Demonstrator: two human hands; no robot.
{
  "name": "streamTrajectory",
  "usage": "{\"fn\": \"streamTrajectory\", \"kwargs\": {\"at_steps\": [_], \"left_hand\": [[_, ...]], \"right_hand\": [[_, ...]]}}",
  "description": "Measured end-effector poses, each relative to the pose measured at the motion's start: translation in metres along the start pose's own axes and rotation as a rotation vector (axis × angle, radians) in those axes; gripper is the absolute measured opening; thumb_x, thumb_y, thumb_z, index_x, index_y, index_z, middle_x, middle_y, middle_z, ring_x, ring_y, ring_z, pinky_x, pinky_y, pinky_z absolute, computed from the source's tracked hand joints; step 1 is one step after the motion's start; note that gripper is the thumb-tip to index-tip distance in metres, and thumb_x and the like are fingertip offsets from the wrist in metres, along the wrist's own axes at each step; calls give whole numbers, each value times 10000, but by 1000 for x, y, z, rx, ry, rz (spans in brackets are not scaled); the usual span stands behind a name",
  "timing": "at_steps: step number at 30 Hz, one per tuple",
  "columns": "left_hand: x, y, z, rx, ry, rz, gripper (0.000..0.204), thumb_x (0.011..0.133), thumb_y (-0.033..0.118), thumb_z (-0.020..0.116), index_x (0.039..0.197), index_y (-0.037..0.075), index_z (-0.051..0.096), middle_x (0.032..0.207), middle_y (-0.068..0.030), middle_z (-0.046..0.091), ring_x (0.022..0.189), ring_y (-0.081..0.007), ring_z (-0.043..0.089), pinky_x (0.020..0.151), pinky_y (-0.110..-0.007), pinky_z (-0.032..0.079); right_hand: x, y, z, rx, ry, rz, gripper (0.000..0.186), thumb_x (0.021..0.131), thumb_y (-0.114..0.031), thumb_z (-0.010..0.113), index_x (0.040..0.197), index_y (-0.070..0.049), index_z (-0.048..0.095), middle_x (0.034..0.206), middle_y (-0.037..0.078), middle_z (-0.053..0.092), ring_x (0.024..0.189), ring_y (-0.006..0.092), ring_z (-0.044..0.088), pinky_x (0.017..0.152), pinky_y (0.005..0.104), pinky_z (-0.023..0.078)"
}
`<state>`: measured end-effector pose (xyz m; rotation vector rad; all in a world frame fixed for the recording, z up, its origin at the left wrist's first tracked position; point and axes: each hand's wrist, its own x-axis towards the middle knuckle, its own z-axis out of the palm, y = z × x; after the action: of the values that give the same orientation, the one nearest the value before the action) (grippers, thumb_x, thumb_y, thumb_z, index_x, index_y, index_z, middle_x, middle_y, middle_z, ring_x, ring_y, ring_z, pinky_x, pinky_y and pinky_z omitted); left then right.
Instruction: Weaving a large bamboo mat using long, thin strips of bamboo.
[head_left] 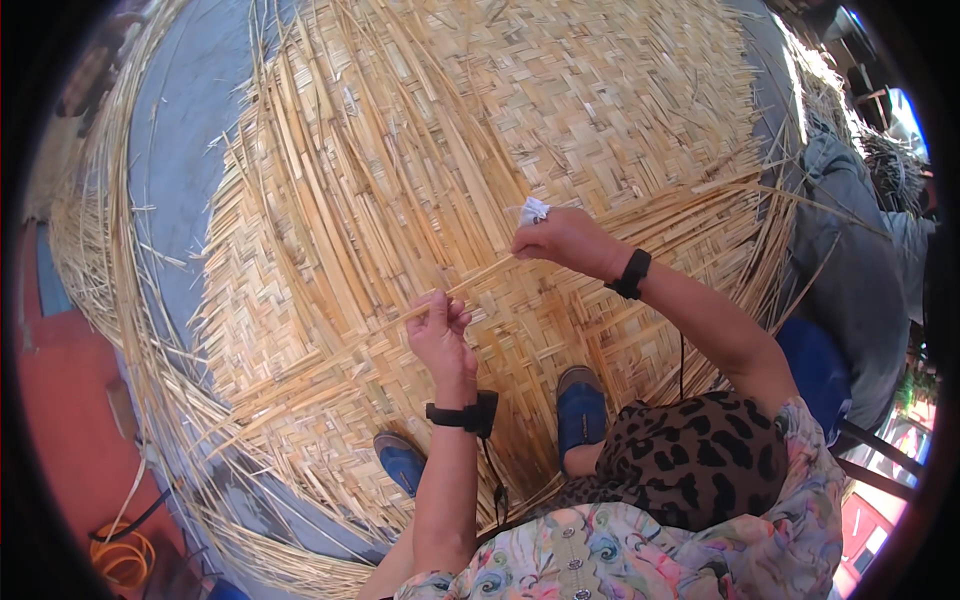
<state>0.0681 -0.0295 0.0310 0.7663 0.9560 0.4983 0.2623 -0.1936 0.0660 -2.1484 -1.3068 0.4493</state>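
A large woven mat of split reed [620, 110] spreads on the ground beneath me, with a herringbone pattern. Between my hands runs a thin pale reed strip [482, 273], held slanting above the mat. My left hand [440, 335] pinches it at the lower left end, fingers curled. My right hand [565, 243] is closed on the strip farther up to the right, with a white wrapping [534, 210] by its fingers. Loose long reeds [350, 170] lie over the mat ahead of my hands, running away from me.
My blue shoes [582, 408] rest on the mat. Bundles of loose reeds [100, 240] curve along the left side. Grey cloth [845, 250] hangs at the right beside a blue seat [815, 365]. An orange coiled cord [125, 560] lies at the lower left on red ground.
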Motion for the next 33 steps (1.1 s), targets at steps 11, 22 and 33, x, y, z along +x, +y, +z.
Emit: {"fn": "streamTrajectory", "kwargs": {"at_steps": [11, 22, 33], "left_hand": [[-18, -6, 4, -63, -193, 89, 151, 987, 106, 598, 1122, 110, 530, 1023, -67, 671, 941, -183, 684, 690, -291, 602], [-2, -4, 14, -6, -515, -164, 182, 919, 42, 672, 1097, 57, 640, 1074, -98, 679, 974, -179, 666, 790, -309, 565], [154, -15, 74, 1515, -303, 526, 293, 926, 144, 534, 1102, -56, 655, 1024, -306, 639, 906, -416, 640, 804, -416, 522]], "right_hand": [[-4, -2, -3, 72, -48, -26, 95, 891, -213, 636, 900, -140, 576, 718, 95, 615, 655, 292, 637, 592, 392, 503], [-12, -39, -23, 489, -650, 337, 339, 996, -321, 557, 1094, 0, 600, 810, 121, 644, 684, 193, 662, 607, 328, 521], [29, 46, -9, 908, 319, 607, 316, 1015, -282, 463, 1075, -47, 664, 767, 90, 655, 659, 170, 623, 595, 307, 503]]}}
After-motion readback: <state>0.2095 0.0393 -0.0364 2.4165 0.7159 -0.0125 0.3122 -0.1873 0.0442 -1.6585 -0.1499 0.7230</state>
